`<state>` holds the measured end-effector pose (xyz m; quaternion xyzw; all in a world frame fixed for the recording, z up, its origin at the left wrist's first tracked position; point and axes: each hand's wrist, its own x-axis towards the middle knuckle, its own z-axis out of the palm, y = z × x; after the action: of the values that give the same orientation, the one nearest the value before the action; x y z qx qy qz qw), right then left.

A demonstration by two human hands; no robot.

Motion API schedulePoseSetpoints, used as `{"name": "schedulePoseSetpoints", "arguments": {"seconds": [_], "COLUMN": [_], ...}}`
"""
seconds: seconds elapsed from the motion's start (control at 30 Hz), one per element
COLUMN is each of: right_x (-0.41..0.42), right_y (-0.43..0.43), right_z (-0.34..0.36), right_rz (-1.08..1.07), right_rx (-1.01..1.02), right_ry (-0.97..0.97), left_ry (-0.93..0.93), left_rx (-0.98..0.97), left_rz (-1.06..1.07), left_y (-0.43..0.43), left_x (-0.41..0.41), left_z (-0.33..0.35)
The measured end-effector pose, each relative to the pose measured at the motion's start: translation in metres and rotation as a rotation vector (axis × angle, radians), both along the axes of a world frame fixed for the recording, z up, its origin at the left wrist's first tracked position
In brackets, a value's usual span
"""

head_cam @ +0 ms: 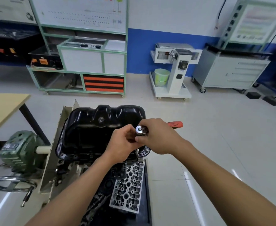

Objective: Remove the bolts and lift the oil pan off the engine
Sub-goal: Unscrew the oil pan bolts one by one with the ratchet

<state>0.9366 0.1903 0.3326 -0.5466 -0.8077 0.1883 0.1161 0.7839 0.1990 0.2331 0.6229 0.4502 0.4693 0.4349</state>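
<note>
**Oil pan [99,132] on the engine [69,167], with surrounding workshop equipment**
The oil pan sits on top of the engine, with the cylinder head [127,186] below it, nearer the viewer. A bolt [137,151] stands in the pan's near right corner. Above that corner the left hand [122,142] and right hand [158,136] hold the ratchet wrench [140,129], handle extending right. The gearbox [20,150] and handwheel [11,183] lie left of the engine. A table [3,108] stands behind them. Along the rear wall, left to right: training bench [85,62], wheeled stand [176,69] carrying a bucket [161,77], drawer cabinet [231,70].

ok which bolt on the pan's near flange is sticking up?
The bolt at the near-right corner of the oil pan, just below the right hand. It stands proud of the flange; the rest along that edge sit flush.
</note>
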Motion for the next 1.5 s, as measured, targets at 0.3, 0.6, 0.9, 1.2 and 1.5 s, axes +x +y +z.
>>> {"name": "schedulePoseSetpoints", "arguments": {"seconds": [0.3,0.6,0.9,1.2,1.5], "right_x": [-0.007,-0.008,-0.003,0.000,0.054], "right_y": [-0.001,0.013,0.029,0.004,-0.022], "right_z": [-0.012,-0.020,-0.036,-0.040,-0.003], "right_rz": [-0.098,-0.026,0.538,0.150,0.047], "right_rx": [-0.048,0.230,0.413,0.378,-0.096], "right_ry": [-0.106,-0.172,0.006,-0.146,-0.166], "left_ry": [0.096,-0.051,0.127,0.030,0.218], "left_rx": [0.084,0.032,-0.083,-0.023,0.125], "left_rz": [0.124,0.091,-0.157,0.010,0.221], "left_y": [0.001,-0.004,-0.005,-0.010,-0.011], "left_x": [0.010,0.016,-0.004,0.006,0.030], "left_z": [-0.014,-0.012,-0.012,-0.021,-0.026]}}
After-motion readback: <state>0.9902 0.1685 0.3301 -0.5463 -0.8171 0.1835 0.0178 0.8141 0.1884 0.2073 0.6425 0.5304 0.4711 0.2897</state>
